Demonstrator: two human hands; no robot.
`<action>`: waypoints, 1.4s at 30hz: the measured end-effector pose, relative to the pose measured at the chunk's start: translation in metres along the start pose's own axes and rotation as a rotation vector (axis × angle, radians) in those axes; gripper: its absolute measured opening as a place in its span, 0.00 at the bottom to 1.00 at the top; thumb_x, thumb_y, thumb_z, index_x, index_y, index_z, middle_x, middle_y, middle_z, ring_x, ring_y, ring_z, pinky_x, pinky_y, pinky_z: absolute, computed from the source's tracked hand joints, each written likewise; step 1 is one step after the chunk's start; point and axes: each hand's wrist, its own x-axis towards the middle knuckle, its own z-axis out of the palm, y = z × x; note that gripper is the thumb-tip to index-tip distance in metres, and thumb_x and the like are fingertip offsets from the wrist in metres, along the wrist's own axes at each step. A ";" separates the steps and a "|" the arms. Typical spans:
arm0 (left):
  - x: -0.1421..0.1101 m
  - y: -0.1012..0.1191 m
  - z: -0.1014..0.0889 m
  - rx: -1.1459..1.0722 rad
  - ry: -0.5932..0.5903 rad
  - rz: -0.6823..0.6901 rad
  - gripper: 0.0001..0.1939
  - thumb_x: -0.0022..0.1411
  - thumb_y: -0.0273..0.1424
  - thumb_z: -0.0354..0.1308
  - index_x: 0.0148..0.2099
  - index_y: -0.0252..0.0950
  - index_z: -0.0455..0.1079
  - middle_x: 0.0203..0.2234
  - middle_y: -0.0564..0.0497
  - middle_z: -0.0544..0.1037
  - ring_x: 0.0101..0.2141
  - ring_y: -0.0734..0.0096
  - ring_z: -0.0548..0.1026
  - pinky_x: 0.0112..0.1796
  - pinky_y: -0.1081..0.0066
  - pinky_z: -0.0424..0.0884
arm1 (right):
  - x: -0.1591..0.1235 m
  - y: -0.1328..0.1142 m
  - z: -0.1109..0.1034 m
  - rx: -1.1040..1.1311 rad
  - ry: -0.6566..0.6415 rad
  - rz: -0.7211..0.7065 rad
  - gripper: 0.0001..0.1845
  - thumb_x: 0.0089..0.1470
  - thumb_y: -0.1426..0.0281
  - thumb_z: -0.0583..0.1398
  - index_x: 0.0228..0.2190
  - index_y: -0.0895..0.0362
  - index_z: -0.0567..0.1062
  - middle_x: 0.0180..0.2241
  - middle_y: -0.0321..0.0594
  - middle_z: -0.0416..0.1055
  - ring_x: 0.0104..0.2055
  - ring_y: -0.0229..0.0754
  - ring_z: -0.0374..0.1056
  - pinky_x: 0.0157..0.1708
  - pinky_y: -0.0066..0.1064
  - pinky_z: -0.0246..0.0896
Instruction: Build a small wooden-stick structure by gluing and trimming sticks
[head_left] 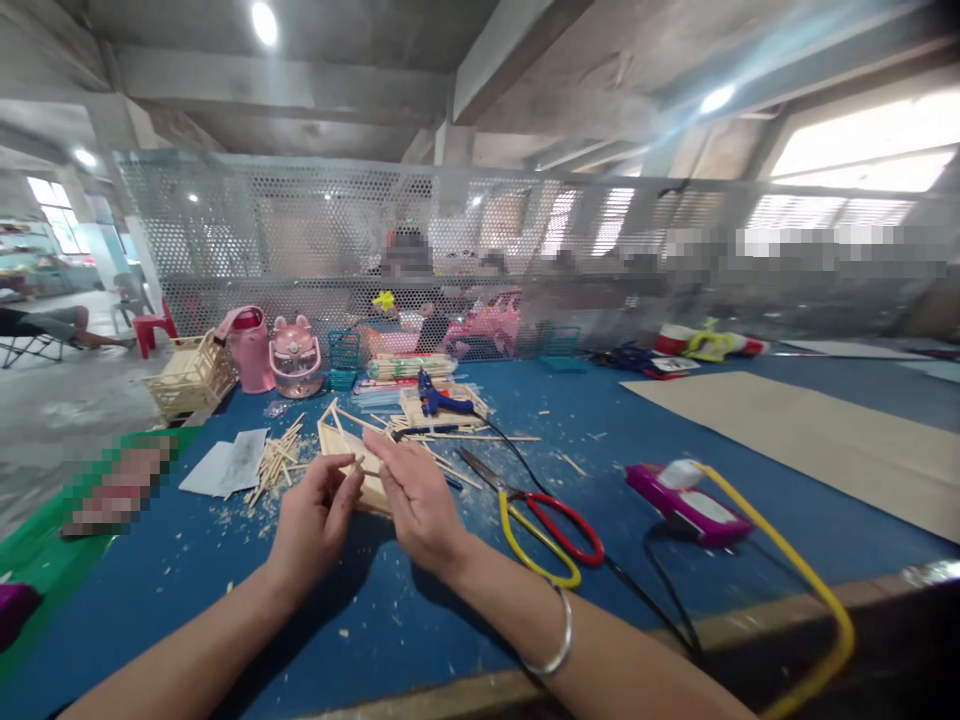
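Over a small pale wooden frame [373,494] built of thin sticks, my two hands meet at the fingertips. My left hand [319,508] is closed, with thumb and forefinger pinching the end of a short thin wooden stick [370,472]. The stick's other end runs to my right hand [424,498], whose fingers are pressed together around it. The frame lies partly behind my fingers, so its lower side is hidden. Loose wooden sticks [279,462] lie in a pile left of the frame. Behind it is a blue glue gun [442,400].
Red-and-yellow-handled scissors [551,530] lie right of my hands. A purple power strip [686,505] with a yellow cable is further right. Grey sandpaper sheets [225,464], a pink bottle [251,350] and a clear jug [295,362] are at left. A perforated metal screen [300,230] borders the back.
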 end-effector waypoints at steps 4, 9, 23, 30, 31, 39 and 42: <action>0.000 0.000 0.000 0.015 -0.006 0.001 0.12 0.59 0.39 0.49 0.38 0.35 0.64 0.21 0.53 0.72 0.23 0.72 0.72 0.25 0.72 0.68 | 0.000 0.000 0.000 -0.038 -0.051 -0.001 0.18 0.58 0.72 0.49 0.48 0.56 0.69 0.44 0.42 0.73 0.39 0.40 0.67 0.40 0.36 0.61; 0.000 -0.001 0.000 -0.035 -0.010 -0.030 0.13 0.59 0.39 0.50 0.39 0.34 0.64 0.21 0.53 0.72 0.23 0.71 0.72 0.26 0.72 0.68 | -0.001 -0.002 0.000 -0.058 0.015 -0.048 0.20 0.58 0.73 0.48 0.50 0.57 0.67 0.46 0.43 0.72 0.41 0.40 0.66 0.42 0.35 0.60; -0.002 0.005 -0.001 -0.084 -0.134 -0.042 0.17 0.60 0.37 0.48 0.50 0.35 0.60 0.27 0.50 0.75 0.25 0.70 0.74 0.28 0.72 0.69 | 0.008 0.014 -0.024 -0.160 0.217 0.137 0.18 0.59 0.72 0.47 0.47 0.56 0.70 0.40 0.42 0.74 0.39 0.41 0.68 0.40 0.35 0.60; -0.018 0.017 0.001 0.198 -0.548 0.132 0.19 0.59 0.34 0.49 0.53 0.42 0.64 0.28 0.48 0.79 0.23 0.68 0.75 0.28 0.73 0.68 | 0.011 0.050 -0.033 -0.021 0.130 0.454 0.18 0.59 0.67 0.46 0.43 0.58 0.72 0.33 0.41 0.75 0.29 0.40 0.69 0.32 0.30 0.61; -0.017 0.016 0.001 0.255 -0.511 0.161 0.19 0.58 0.35 0.50 0.52 0.42 0.66 0.25 0.49 0.79 0.22 0.69 0.74 0.26 0.74 0.67 | 0.011 0.051 -0.032 -0.023 0.103 0.478 0.18 0.59 0.67 0.46 0.42 0.58 0.72 0.30 0.40 0.75 0.27 0.40 0.69 0.30 0.29 0.61; 0.040 -0.009 -0.050 0.519 -0.117 -0.112 0.12 0.51 0.30 0.49 0.37 0.34 0.70 0.22 0.52 0.74 0.20 0.71 0.69 0.22 0.75 0.62 | 0.012 0.052 -0.034 -0.002 0.149 0.536 0.18 0.57 0.65 0.46 0.36 0.57 0.73 0.27 0.40 0.74 0.23 0.39 0.67 0.26 0.28 0.60; 0.051 -0.025 -0.058 0.519 -0.405 -0.186 0.09 0.46 0.30 0.53 0.31 0.36 0.71 0.23 0.52 0.75 0.23 0.69 0.71 0.24 0.75 0.62 | 0.012 0.057 -0.034 -0.023 0.087 0.609 0.17 0.56 0.66 0.46 0.34 0.57 0.73 0.25 0.39 0.73 0.21 0.38 0.66 0.22 0.27 0.58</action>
